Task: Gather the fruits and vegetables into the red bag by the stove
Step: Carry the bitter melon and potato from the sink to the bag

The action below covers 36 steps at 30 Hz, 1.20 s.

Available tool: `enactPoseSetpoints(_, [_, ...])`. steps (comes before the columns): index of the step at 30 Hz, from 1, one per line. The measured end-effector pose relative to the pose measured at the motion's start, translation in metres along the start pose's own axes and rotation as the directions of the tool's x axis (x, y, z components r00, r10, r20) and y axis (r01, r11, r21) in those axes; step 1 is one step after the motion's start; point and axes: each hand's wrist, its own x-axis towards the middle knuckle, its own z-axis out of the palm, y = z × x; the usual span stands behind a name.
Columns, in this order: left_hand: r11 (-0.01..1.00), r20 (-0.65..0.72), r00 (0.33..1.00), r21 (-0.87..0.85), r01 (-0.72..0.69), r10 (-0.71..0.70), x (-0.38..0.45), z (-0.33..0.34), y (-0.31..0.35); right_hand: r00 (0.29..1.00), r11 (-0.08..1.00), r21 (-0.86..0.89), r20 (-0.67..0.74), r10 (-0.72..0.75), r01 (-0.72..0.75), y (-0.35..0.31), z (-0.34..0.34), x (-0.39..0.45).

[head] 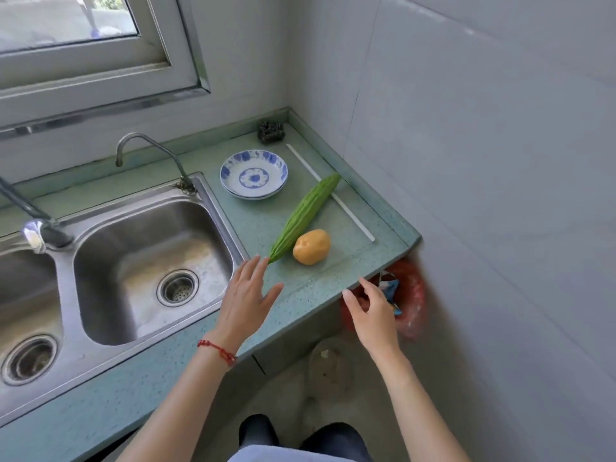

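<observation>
A long green bitter gourd (305, 216) lies diagonally on the green counter (306, 288), right of the sink. A yellow-orange potato (311, 246) rests beside its near end. My left hand (245, 300) hovers open over the counter, fingertips just short of the gourd's tip. My right hand (370, 310) is open at the counter's front edge, in front of a red plastic bag (413, 301) that hangs below the counter corner. Some colourful wrappers show inside the bag. Neither hand holds anything.
A stack of blue-and-white bowls (254, 175) sits behind the gourd. A dark scouring pad (271, 131) lies in the back corner. The double steel sink (146, 265) with taps fills the left. A tiled wall closes the right side. A round lid (328, 361) lies on the floor.
</observation>
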Motion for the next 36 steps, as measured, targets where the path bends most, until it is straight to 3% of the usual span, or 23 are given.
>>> enactPoseSetpoints(7, [0.898,0.021,0.973,-0.382,0.22,-0.229,0.067,-0.007,0.01,0.975,0.938,0.278,0.139,0.173,-0.206,-0.014,0.008,0.064])
enactPoseSetpoints(11, [0.834,0.125,0.955,-0.465,0.297,-0.27,0.107,-0.006,0.005,0.932,0.808,0.465,0.175,0.317,-0.362,-0.021,0.019,0.09])
enactPoseSetpoints(14, [0.801,0.222,0.932,-0.478,0.36,-0.287,0.137,-0.003,0.002,0.899,0.74,0.512,0.205,0.387,-0.435,-0.028,0.029,0.106])
enactPoseSetpoints(19, [0.821,0.311,0.909,-0.414,0.392,-0.278,0.176,0.004,0.0,0.856,0.732,0.456,0.158,0.492,-0.505,-0.043,0.048,0.122])
enactPoseSetpoints(24, [0.869,0.389,0.896,-0.344,0.355,-0.211,0.197,0.011,-0.001,0.857,0.782,0.374,0.072,0.511,-0.498,-0.053,0.064,0.128])
enactPoseSetpoints(36, [0.909,0.403,0.891,-0.258,0.328,-0.208,0.212,0.017,-0.002,0.871,0.862,0.163,-0.027,0.49,-0.48,-0.07,0.08,0.136])
